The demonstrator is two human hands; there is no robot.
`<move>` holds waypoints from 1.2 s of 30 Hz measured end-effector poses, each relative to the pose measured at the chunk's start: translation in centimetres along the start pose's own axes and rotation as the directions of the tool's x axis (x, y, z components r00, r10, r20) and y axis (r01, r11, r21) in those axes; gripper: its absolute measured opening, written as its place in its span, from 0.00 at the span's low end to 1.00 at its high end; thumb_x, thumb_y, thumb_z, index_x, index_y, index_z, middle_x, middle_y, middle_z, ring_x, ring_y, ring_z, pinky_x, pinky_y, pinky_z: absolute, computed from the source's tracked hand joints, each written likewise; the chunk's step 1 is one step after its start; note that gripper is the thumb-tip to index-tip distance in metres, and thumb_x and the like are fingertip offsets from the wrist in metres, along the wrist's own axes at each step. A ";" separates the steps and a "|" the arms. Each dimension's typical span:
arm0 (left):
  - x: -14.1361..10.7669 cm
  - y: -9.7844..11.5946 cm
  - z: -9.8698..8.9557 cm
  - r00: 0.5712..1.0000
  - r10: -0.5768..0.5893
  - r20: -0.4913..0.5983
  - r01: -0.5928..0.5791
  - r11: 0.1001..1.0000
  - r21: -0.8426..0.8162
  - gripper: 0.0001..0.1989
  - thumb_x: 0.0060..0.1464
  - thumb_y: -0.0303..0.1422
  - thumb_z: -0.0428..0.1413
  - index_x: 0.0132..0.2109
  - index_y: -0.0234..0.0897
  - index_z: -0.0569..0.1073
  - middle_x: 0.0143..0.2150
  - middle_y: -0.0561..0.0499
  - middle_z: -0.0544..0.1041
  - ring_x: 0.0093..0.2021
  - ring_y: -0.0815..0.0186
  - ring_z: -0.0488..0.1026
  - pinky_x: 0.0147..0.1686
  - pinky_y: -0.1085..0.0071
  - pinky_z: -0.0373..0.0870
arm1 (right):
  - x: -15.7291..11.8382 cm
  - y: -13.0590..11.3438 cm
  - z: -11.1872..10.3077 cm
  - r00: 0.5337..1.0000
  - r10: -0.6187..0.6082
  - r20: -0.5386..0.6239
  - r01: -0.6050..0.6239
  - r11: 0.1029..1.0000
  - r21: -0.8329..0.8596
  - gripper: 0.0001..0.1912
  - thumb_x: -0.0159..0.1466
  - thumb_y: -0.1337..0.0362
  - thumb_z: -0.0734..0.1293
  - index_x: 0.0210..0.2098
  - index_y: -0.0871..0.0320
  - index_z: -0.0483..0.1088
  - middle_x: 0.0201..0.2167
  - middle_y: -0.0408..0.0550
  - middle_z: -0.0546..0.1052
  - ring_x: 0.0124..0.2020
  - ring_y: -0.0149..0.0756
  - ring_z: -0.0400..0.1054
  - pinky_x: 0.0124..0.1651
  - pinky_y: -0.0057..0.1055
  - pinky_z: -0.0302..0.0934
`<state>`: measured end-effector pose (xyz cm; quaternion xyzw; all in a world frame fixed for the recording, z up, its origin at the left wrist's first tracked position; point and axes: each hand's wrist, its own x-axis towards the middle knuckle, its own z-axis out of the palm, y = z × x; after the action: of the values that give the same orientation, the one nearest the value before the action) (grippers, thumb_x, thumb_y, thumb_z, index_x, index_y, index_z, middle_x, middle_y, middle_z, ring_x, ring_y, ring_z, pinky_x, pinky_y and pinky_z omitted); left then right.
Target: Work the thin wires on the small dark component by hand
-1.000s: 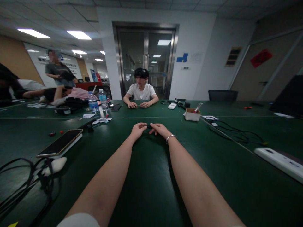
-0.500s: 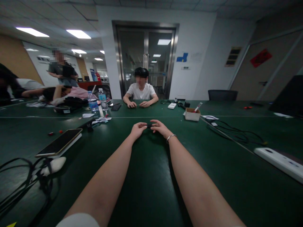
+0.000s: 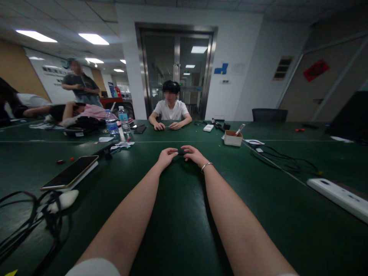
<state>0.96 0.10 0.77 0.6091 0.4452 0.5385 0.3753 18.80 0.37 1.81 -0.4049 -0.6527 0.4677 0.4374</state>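
A small dark object is between my two hands, low over the green table. My left hand has its thumb and fingers pinched together at the object's left end. On the right side, my right hand curves its thumb and fingers around the other end, with a silver bracelet on the wrist. The object is too small and dark to identify, and the fingers partly cover it.
Left lie a phone, black cables and a white mouse. Bottles stand farther back. A person sits opposite. Right are a small box, cables and a white power strip.
The standing person at the back left has shifted right and turned, arms raised higher. My hands have barely moved, still at the dark object. The view has shifted slightly.
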 end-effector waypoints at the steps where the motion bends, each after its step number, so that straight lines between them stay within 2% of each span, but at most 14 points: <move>1: 0.0 0.0 0.0 1.000 0.000 0.000 0.000 1.000 -0.010 0.12 0.42 0.29 0.62 0.38 0.32 0.78 0.36 0.44 0.79 0.38 0.62 0.75 0.47 0.62 0.68 | 0.0 0.1 0.0 1.000 -0.010 -0.017 0.010 1.000 0.009 0.24 0.54 0.76 0.68 0.50 0.58 0.68 0.35 0.44 0.75 0.22 0.22 0.66 0.29 0.21 0.65; 2: 0.0 -0.1 0.0 1.000 -0.001 0.002 0.001 1.000 -0.019 0.12 0.42 0.29 0.63 0.38 0.32 0.78 0.36 0.44 0.79 0.38 0.62 0.75 0.47 0.62 0.68 | 0.0 0.1 0.0 0.999 -0.009 -0.031 0.009 1.000 0.010 0.26 0.54 0.76 0.68 0.52 0.57 0.67 0.35 0.44 0.75 0.22 0.22 0.67 0.29 0.21 0.66; 6: 0.0 -0.1 -0.1 1.000 -0.020 -0.003 0.020 0.999 -0.030 0.12 0.42 0.30 0.63 0.37 0.32 0.77 0.35 0.44 0.79 0.37 0.63 0.75 0.46 0.63 0.68 | 0.1 0.4 -0.1 1.000 0.010 -0.019 -0.011 0.999 -0.044 0.16 0.59 0.69 0.66 0.47 0.60 0.70 0.30 0.46 0.75 0.18 0.22 0.62 0.23 0.20 0.62; 10: 0.2 -0.2 -0.1 1.000 -0.018 -0.003 0.018 0.999 -0.027 0.11 0.44 0.29 0.61 0.37 0.32 0.77 0.33 0.46 0.79 0.35 0.64 0.74 0.44 0.65 0.68 | 0.2 0.4 -0.1 0.997 -0.049 -0.068 0.051 0.998 0.028 0.25 0.54 0.74 0.68 0.51 0.55 0.68 0.40 0.47 0.75 0.25 0.24 0.67 0.28 0.21 0.65; 14: 0.5 -0.5 -0.2 1.000 0.015 -0.005 -0.015 1.000 -0.027 0.12 0.44 0.31 0.61 0.39 0.32 0.77 0.30 0.48 0.78 0.33 0.65 0.73 0.41 0.66 0.68 | 0.3 0.4 -0.1 1.000 -0.017 -0.011 0.017 0.999 0.042 0.14 0.59 0.68 0.65 0.45 0.60 0.72 0.35 0.50 0.76 0.26 0.28 0.69 0.22 0.21 0.62; 18: 0.6 -0.9 -0.2 1.000 0.021 -0.013 -0.021 1.000 -0.009 0.13 0.45 0.31 0.61 0.40 0.32 0.77 0.30 0.48 0.77 0.32 0.66 0.72 0.39 0.68 0.67 | 0.4 0.5 -0.2 0.998 -0.052 -0.041 0.055 0.996 0.072 0.17 0.55 0.73 0.68 0.45 0.58 0.71 0.38 0.46 0.76 0.25 0.24 0.67 0.27 0.21 0.64; 22: 0.7 -1.1 -0.2 0.999 0.028 -0.021 -0.028 1.000 0.003 0.12 0.46 0.30 0.59 0.40 0.32 0.77 0.30 0.48 0.77 0.31 0.67 0.72 0.38 0.69 0.67 | 0.3 0.5 -0.2 0.999 -0.021 -0.031 0.022 0.999 0.040 0.10 0.60 0.66 0.66 0.42 0.61 0.71 0.29 0.46 0.76 0.21 0.24 0.65 0.25 0.21 0.62; 26: 0.6 -1.0 -0.2 1.000 0.005 -0.010 -0.005 1.000 0.014 0.13 0.46 0.31 0.60 0.40 0.32 0.77 0.28 0.49 0.76 0.29 0.67 0.71 0.36 0.69 0.66 | 0.2 0.3 -0.1 0.999 -0.037 -0.034 0.038 0.998 0.049 0.14 0.57 0.71 0.68 0.44 0.59 0.71 0.32 0.45 0.76 0.21 0.23 0.65 0.26 0.22 0.63; 30: 0.7 -1.0 -0.2 1.000 0.023 -0.021 -0.023 0.999 0.038 0.12 0.45 0.31 0.59 0.39 0.33 0.77 0.28 0.49 0.76 0.29 0.67 0.70 0.35 0.70 0.65 | 0.0 0.1 -0.1 0.999 -0.022 -0.024 0.022 0.999 0.025 0.11 0.58 0.70 0.67 0.42 0.60 0.71 0.31 0.45 0.75 0.21 0.24 0.65 0.25 0.22 0.63; 33: 0.7 -1.0 -0.2 1.000 0.017 -0.027 -0.016 0.999 0.044 0.11 0.45 0.31 0.59 0.39 0.33 0.77 0.27 0.50 0.75 0.28 0.68 0.68 0.32 0.71 0.63 | -0.1 0.1 -0.1 0.999 -0.037 -0.023 0.038 0.998 0.057 0.17 0.54 0.75 0.67 0.43 0.59 0.70 0.33 0.45 0.75 0.24 0.24 0.67 0.27 0.21 0.64; 36: 0.6 -0.8 -0.2 1.000 -0.002 -0.019 0.002 0.999 0.032 0.12 0.45 0.32 0.60 0.39 0.33 0.77 0.26 0.50 0.75 0.26 0.68 0.67 0.31 0.71 0.62 | 0.0 0.1 -0.1 0.998 -0.020 -0.055 0.021 0.999 0.031 0.13 0.57 0.71 0.67 0.43 0.59 0.70 0.30 0.44 0.75 0.20 0.23 0.63 0.23 0.20 0.61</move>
<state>0.71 0.92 0.22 0.6094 0.4578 0.5367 0.3619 18.93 0.40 1.69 -0.4039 -0.6372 0.4622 0.4661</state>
